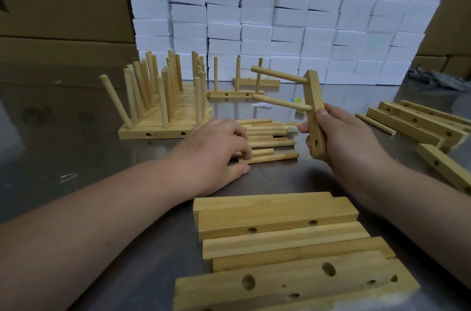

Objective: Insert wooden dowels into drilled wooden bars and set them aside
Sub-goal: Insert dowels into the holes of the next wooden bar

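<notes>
The right hand (341,137) is gripping an upright bar (315,107) carrying two dowels, while left hand (216,147) fingers are curling onto loose dowels (270,142) on the desk (76,158).

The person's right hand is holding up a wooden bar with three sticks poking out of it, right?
Not quite. In the head view, the bar in the right hand has two sticks poking out, not three.
</notes>
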The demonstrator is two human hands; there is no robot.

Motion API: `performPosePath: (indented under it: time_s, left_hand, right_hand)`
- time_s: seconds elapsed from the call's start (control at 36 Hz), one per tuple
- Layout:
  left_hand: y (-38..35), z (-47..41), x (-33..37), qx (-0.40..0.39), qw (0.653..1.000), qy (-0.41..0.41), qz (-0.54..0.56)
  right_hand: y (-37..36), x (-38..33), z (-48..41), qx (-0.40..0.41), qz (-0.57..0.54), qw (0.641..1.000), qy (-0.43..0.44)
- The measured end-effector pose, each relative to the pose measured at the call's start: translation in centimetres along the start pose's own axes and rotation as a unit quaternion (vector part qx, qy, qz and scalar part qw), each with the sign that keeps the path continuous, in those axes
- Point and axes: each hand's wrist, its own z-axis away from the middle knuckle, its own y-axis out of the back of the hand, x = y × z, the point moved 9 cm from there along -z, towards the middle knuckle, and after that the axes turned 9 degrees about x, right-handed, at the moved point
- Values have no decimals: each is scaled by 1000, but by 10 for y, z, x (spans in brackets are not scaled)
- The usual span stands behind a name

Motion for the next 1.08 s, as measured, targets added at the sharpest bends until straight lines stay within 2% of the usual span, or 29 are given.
performPosePath:
  time_s: [0.25, 0.33, 0.44, 0.58, 0.72, 1.08]
  left_hand:
    - [0, -1, -3, 6, 999, 34, -8]
    - [5, -1, -2, 34, 999, 33, 13]
    - [19, 4, -7, 93, 982, 89, 139]
    - [22, 6, 2, 91, 951, 91, 280]
    - [22, 8, 11, 72, 961, 60, 259]
    - [31, 7, 11, 109, 961, 38, 253]
  right_hand:
    - [-5, -2, 3, -6, 9, 1000, 11]
    - [-5, -5, 6, -8, 14, 1000, 15]
    - [-1, -10, 8, 0, 18, 1000, 19]
    - [-2, -11, 7, 7, 15, 1000, 15]
    - [-6, -19, 13, -1, -3, 999, 37]
    - [-1, -17, 11, 19, -41, 999, 4]
